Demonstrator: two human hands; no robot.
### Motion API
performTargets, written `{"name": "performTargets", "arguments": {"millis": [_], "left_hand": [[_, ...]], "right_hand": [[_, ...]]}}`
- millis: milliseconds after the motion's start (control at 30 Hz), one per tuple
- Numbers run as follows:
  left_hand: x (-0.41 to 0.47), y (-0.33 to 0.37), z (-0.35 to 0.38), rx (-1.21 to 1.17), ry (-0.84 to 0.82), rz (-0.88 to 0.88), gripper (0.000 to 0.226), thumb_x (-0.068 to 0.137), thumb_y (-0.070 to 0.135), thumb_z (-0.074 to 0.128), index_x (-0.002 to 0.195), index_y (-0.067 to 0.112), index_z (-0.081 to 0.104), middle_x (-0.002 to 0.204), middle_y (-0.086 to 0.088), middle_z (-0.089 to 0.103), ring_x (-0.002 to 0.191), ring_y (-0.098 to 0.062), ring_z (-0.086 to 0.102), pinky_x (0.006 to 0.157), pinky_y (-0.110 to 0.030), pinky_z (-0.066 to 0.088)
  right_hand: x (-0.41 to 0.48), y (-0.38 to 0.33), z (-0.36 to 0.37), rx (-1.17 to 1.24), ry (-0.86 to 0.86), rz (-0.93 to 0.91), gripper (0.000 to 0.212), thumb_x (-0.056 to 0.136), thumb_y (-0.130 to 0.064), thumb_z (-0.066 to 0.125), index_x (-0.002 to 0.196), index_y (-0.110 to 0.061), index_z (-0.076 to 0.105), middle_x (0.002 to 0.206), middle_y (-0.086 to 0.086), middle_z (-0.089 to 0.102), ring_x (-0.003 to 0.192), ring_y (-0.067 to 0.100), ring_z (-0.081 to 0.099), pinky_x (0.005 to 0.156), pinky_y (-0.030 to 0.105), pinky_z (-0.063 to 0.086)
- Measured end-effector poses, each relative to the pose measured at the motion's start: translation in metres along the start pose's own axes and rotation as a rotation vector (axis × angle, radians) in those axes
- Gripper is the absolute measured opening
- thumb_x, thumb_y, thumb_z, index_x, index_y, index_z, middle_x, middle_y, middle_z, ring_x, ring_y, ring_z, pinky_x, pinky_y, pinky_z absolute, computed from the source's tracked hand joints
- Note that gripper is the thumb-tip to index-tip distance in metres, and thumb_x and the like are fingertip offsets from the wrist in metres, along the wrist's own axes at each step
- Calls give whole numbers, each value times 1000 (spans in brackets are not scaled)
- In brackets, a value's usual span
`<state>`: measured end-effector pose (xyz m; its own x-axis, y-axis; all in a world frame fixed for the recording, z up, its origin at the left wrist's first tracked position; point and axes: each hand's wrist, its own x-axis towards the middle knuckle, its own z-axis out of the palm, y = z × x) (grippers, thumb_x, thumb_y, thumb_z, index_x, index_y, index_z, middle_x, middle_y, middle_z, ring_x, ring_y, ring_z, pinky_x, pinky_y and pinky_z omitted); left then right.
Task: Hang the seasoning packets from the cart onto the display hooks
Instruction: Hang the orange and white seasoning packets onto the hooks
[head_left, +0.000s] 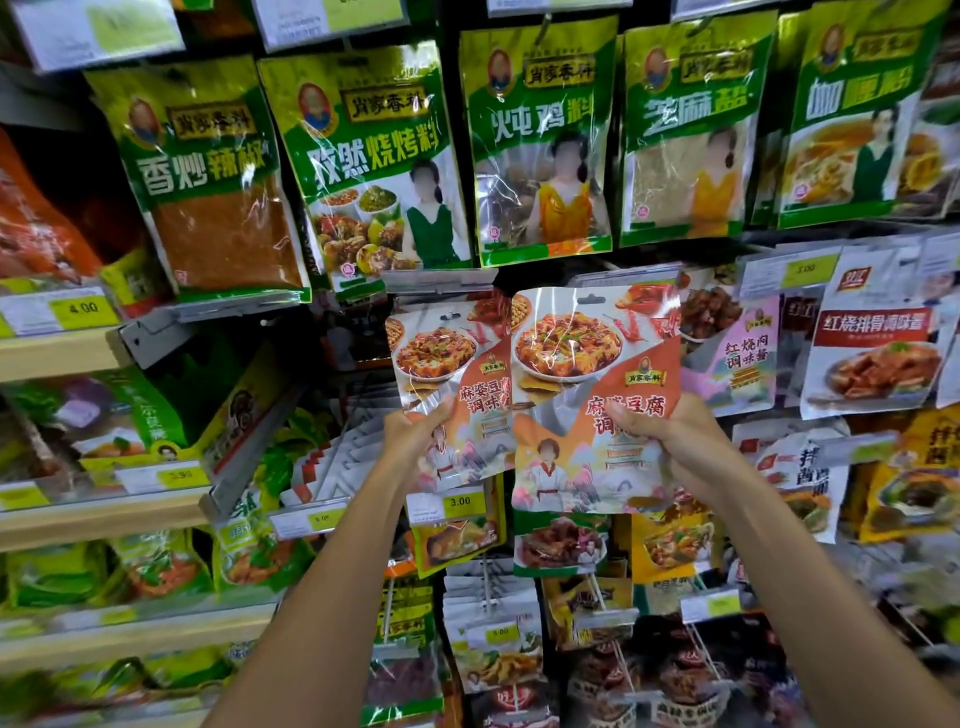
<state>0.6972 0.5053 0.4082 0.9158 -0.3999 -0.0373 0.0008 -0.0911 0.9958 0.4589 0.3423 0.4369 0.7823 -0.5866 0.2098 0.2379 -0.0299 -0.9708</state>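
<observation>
While both packets stand upright, hang holes straight above my pinches | left hand (415, 431) pinches rear packet (447, 374) | right hand (670, 436) pinches front packet (592, 395), overlapping it | hook hidden; left packet looks nearer its label strip (441, 280).

A store display wall is filling the whole view, with wooden shelf edges (57, 353) running along the left. Yellow price tags (83, 310) are sitting on clear label strips. Even light is glaring off glossy green hanging bags (540, 140).
</observation>
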Motion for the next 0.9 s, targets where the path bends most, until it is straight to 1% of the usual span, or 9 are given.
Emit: {"name": "performTargets", "arguments": {"millis": [133, 233, 267, 333, 433, 533, 667, 733, 900], "left_hand": [[-9, 0, 6, 83, 96, 41, 55, 77, 44, 76, 50, 16, 36, 37, 6, 43, 35, -9, 45, 38, -18, 35], [-28, -7, -2, 239, 133, 222, 53, 78, 47, 73, 51, 12, 43, 43, -3, 43, 40, -17, 47, 45, -28, 33], [-35, -11, -6, 325, 161, 288, 52, 79, 47, 71, 56, 5, 50, 49, -11, 49, 48, -26, 52, 47, -33, 35], [-51, -22, -15, 506, 273, 370, 53, 85, 48, 64, 91, -5, 61, 77, -21, 63, 75, -38, 61, 57, -40, 42], [-82, -19, -24, 529, 436, 482, 54, 89, 51, 56, 123, 9, 56, 110, -6, 65, 101, -18, 60, 74, -26, 45], [-106, 12, -17, 92, 41, 416, 56, 80, 59, 56, 116, 17, 62, 100, 15, 67, 86, 11, 61, 64, -6, 45], [-114, 35, -18, -121, -247, 275, 55, 67, 58, 69, 91, 9, 67, 64, 0, 68, 45, -14, 62, 36, -23, 47], [-114, 36, -20, -184, -299, 234, 54, 64, 56, 73, 83, 6, 66, 57, -11, 62, 34, -20, 55, 28, -22, 42], [-107, 28, -11, -133, -197, 215, 46, 63, 53, 76, 82, 12, 66, 49, -2, 54, 29, -18, 47, 29, -18, 31]], "right_hand": [[-3, 3, 1, 1, -18, 6, 47, 57, -34, 82, 97, -15, 67, 95, 4, 76, 92, 21, 72, 80, 33, 56], [-6, 5, 5, 18, -28, 11, 42, 61, -28, 80, 98, -14, 66, 92, 2, 76, 87, 17, 73, 67, 23, 57], [-8, 5, 7, 25, -27, 17, 42, 61, -27, 80, 98, -13, 65, 91, 2, 76, 86, 17, 73, 64, 20, 56], [-10, 6, 11, 27, -26, 33, 43, 61, -27, 80, 99, -13, 66, 92, 3, 76, 85, 18, 73, 64, 21, 57], [-13, 7, 23, 32, -40, 50, 46, 61, -28, 81, 102, -12, 66, 96, 5, 76, 91, 20, 72, 76, 30, 58], [-16, 7, 43, 67, -89, 55, 48, 64, -24, 80, 107, -12, 62, 97, 2, 76, 94, 18, 72, 77, 27, 58], [-19, 3, 68, 75, -157, 81, 39, 65, -23, 79, 100, -16, 64, 97, 3, 76, 94, 17, 71, 78, 25, 58], [-18, 3, 76, 89, -156, 92, 36, 68, -20, 78, 101, -16, 64, 99, 4, 75, 96, 18, 71, 83, 28, 57], [-18, 4, 85, -12, -120, 85, 20, 80, -15, 75, 98, -16, 65, 101, 8, 74, 96, 19, 70, 86, 29, 55]]}}
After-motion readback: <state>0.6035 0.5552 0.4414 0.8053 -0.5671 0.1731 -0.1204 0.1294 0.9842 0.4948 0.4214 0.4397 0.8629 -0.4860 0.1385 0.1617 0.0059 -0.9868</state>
